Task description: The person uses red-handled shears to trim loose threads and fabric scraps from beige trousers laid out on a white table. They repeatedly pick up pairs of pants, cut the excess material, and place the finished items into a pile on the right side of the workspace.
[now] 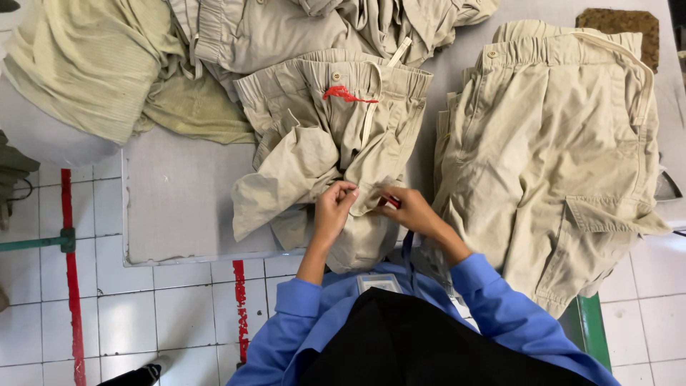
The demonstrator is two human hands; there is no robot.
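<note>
Even, soft overhead light is filling the scene; faint shadows are lying in the cloth folds, and edges are bending slightly while everything is staying sharp.

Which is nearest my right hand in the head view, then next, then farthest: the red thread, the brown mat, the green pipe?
From the right hand:
1. Red thread, up and left, on the khaki trousers.
2. Brown mat, top right corner.
3. Green pipe, far left, over the floor.
</note>
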